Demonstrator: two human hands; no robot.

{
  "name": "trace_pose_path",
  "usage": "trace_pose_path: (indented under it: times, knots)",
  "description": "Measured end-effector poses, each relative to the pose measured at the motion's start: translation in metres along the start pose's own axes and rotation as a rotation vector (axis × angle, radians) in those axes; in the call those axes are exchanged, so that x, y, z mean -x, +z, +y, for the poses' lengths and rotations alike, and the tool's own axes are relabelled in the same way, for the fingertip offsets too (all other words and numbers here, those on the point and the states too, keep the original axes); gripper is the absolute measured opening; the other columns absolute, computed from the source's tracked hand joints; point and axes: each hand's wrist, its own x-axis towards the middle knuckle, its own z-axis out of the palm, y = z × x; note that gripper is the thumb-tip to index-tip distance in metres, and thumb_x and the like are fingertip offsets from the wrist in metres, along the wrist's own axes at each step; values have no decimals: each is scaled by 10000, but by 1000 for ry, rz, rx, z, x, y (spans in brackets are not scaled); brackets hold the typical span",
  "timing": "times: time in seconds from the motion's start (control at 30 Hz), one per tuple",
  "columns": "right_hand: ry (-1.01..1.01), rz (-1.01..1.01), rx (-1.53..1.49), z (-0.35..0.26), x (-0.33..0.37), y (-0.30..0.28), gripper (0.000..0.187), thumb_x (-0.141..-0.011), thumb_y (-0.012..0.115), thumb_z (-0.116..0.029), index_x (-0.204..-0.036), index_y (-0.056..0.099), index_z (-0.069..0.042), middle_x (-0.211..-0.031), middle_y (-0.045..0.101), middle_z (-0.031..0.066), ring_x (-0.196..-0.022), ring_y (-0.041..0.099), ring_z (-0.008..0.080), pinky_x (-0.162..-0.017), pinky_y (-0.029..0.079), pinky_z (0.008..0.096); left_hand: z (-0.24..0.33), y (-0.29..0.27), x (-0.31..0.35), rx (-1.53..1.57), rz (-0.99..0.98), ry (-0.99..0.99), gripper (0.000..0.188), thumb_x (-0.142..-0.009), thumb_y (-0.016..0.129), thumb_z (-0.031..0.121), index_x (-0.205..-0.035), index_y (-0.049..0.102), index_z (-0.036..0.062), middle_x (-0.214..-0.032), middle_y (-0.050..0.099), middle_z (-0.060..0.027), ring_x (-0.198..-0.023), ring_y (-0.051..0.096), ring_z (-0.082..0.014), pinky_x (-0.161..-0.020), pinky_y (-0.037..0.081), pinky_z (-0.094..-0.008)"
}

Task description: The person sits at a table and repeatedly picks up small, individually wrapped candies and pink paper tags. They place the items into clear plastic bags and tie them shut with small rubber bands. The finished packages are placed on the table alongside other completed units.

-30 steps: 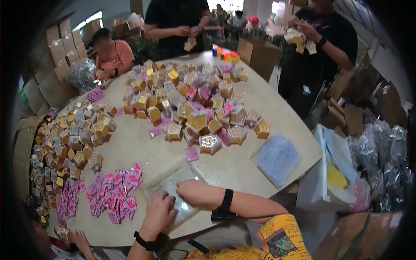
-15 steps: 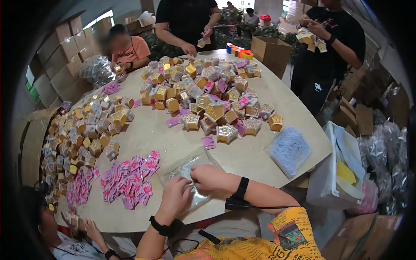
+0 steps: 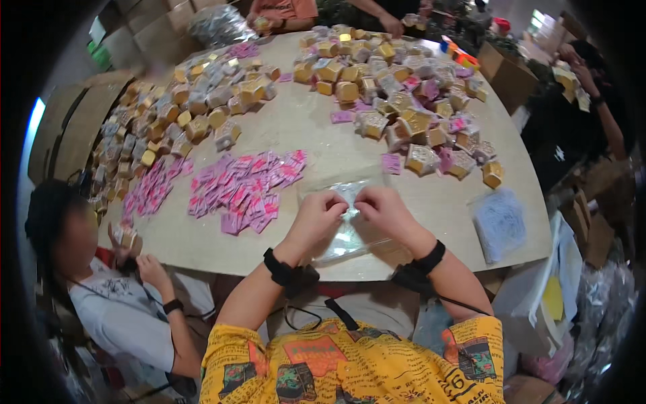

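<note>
A short stack of clear plastic bags (image 3: pixel 344 244) lies flat near the table's front edge. My left hand (image 3: pixel 316 215) and my right hand (image 3: pixel 389 213) are held over it, side by side with a narrow gap between them. Thumb and fingers are pinched together on both. Whatever they pinch, perhaps clear film, is too faint to make out. Left of the bags is a heap of small pink printed packets (image 3: pixel 245 188). Beyond my right hand spreads a pile of gold house-shaped boxes (image 3: pixel 422 160), many in clear wrap with pink packets among them.
Another heap of gold boxes (image 3: pixel 195 101) covers the far left of the table (image 3: pixel 303 138). At the right edge lies a clear bag of pale blue strings (image 3: pixel 499 225), with a white bin (image 3: pixel 538 296) beside it. A co-worker (image 3: pixel 121 296) sits close on my left; others stand around.
The view has tilted down and swung left, so the table appears farther right. My hands have gone from nearly touching to slightly apart, still pinched.
</note>
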Motion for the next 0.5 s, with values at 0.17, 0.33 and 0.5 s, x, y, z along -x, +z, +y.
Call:
trace_pose_path:
  times: [0.17,0.33,0.5]
  knots:
    - [224,-22,-264,-11,1,-11,109,-826,639,-82,-832,625,25,-661,603,90,-568,585,139,-538,465,280,-3,-5,0,-126,50,58,182,-799,621,133,-865,670,-29,-726,652,-144,-656,632,-223,-617,491,-324]
    - [214,13,-358,-13,-3,-5,121,-850,628,-95,-833,624,25,-653,598,43,-560,572,95,-515,453,241,8,-3,7,-189,79,189,180,-818,641,122,-918,654,-27,-758,641,-91,-654,602,-132,-616,482,-276]
    - [319,-3,-375,-30,-4,-5,96,-843,627,-74,-839,627,22,-718,609,46,-583,577,103,-533,460,240,7,2,3,-49,54,129,160,-827,611,119,-835,651,-36,-689,622,-46,-620,569,-97,-589,456,-252]
